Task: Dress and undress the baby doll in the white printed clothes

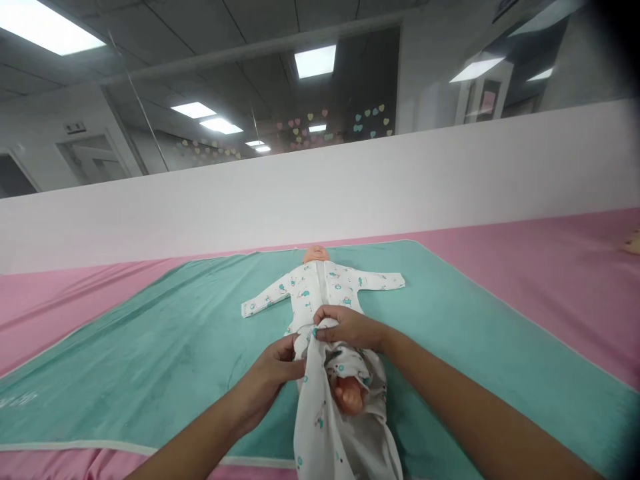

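Note:
A baby doll [316, 254] lies on its back, head away from me, in a white printed sleepsuit [306, 293] whose sleeves spread to both sides. One doll foot [349, 395] shows through the bunched cloth of the trouser part. My left hand [277, 370] pinches the sleepsuit's cloth at the left of the leg area. Across from it, my right hand [345, 327] grips gathered cloth near the doll's waist, its fingers closed. The doll's other leg is hidden under the fabric, and the loose lower end hangs toward me.
A teal towel [200, 347] lies beneath the doll on a pink sheet [550, 267]. Behind stands a low white wall [250, 207] with a large window above it. A small pale yellow thing [633, 243] sits at the right edge, cut off by the frame.

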`<action>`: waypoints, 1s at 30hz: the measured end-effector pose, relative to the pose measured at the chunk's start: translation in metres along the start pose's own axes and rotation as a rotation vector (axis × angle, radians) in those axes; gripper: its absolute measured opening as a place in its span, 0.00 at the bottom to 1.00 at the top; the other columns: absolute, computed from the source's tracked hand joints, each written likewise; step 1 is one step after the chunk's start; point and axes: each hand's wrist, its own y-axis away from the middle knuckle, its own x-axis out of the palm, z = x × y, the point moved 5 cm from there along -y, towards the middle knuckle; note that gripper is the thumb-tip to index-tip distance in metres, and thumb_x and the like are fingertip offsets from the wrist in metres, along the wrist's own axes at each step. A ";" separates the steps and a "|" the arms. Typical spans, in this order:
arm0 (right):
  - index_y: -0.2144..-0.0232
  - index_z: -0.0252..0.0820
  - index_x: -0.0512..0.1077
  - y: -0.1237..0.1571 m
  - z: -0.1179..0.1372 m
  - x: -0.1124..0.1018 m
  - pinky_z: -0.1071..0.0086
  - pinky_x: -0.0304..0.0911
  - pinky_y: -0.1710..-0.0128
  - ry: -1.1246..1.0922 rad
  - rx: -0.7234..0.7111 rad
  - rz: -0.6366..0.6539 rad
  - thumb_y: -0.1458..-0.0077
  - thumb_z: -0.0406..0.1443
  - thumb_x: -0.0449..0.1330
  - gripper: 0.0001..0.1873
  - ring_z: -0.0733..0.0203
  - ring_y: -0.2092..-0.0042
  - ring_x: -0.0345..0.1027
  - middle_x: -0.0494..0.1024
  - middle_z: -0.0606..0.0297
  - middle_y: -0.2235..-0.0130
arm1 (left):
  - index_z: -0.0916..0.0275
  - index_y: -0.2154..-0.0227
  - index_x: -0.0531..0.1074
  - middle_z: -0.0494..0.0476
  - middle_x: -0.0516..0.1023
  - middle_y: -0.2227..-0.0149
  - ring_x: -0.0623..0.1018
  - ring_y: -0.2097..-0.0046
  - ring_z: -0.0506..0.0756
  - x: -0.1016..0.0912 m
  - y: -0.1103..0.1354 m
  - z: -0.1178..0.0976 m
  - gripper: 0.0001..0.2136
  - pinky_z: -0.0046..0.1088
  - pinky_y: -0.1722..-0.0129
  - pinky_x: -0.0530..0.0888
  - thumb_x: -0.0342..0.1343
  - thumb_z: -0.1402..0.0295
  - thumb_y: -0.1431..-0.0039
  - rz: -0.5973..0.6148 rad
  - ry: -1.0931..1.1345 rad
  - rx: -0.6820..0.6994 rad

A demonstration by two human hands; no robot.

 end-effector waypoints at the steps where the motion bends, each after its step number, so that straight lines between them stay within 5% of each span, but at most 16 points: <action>1: 0.64 0.41 0.67 0.000 -0.008 0.001 0.70 0.58 0.63 -0.023 0.033 0.030 0.55 0.44 0.62 0.17 0.62 0.61 0.62 0.69 0.66 0.63 | 0.65 0.68 0.70 0.52 0.71 0.71 0.69 0.66 0.51 -0.002 -0.001 0.003 0.06 0.23 0.66 0.65 0.57 0.71 0.50 -0.013 0.062 -0.008; 6: 0.70 0.39 0.68 0.001 -0.024 0.002 0.73 0.56 0.69 -0.145 0.053 0.099 0.62 0.33 0.63 0.12 0.65 0.66 0.60 0.68 0.69 0.68 | 0.66 0.74 0.67 0.52 0.69 0.76 0.67 0.74 0.48 -0.016 -0.015 0.001 0.08 0.22 0.74 0.62 0.58 0.67 0.49 0.025 0.167 0.003; 10: 0.72 0.38 0.66 0.001 -0.025 0.001 0.72 0.56 0.68 -0.527 -0.013 0.053 0.66 0.27 0.61 0.13 0.64 0.67 0.61 0.68 0.68 0.70 | 0.66 0.77 0.64 0.50 0.66 0.78 0.65 0.77 0.46 -0.026 -0.046 -0.016 0.11 0.20 0.77 0.60 0.60 0.66 0.52 0.163 0.193 0.073; 14: 0.74 0.38 0.64 0.004 -0.033 -0.001 0.75 0.52 0.74 -0.771 0.003 0.004 0.68 0.27 0.56 0.12 0.67 0.72 0.58 0.66 0.69 0.74 | 0.66 0.78 0.63 0.50 0.64 0.79 0.64 0.78 0.46 -0.042 -0.076 -0.005 0.14 0.21 0.79 0.58 0.60 0.62 0.52 0.226 0.257 0.056; 21: 0.68 0.37 0.69 0.004 -0.015 0.001 0.73 0.55 0.67 -0.451 0.046 0.085 0.55 0.32 0.55 0.09 0.65 0.66 0.60 0.69 0.66 0.67 | 0.65 0.78 0.61 0.48 0.62 0.79 0.62 0.78 0.45 -0.046 -0.072 0.018 0.15 0.20 0.78 0.58 0.61 0.61 0.52 0.155 0.348 -0.011; 26: 0.70 0.37 0.72 0.009 -0.015 0.011 0.70 0.58 0.67 -0.078 0.261 0.232 0.57 0.41 0.63 0.13 0.62 0.67 0.63 0.72 0.65 0.69 | 0.64 0.75 0.63 0.50 0.66 0.77 0.66 0.76 0.47 -0.034 -0.065 0.012 0.15 0.21 0.76 0.62 0.58 0.58 0.50 0.110 0.383 -0.011; 30: 0.68 0.37 0.73 0.006 -0.013 0.010 0.66 0.62 0.64 -0.248 0.305 0.129 0.62 0.41 0.67 0.18 0.58 0.65 0.67 0.75 0.63 0.68 | 0.64 0.72 0.66 0.52 0.70 0.73 0.70 0.72 0.49 -0.033 -0.062 0.010 0.13 0.23 0.73 0.66 0.57 0.57 0.48 0.122 0.418 -0.002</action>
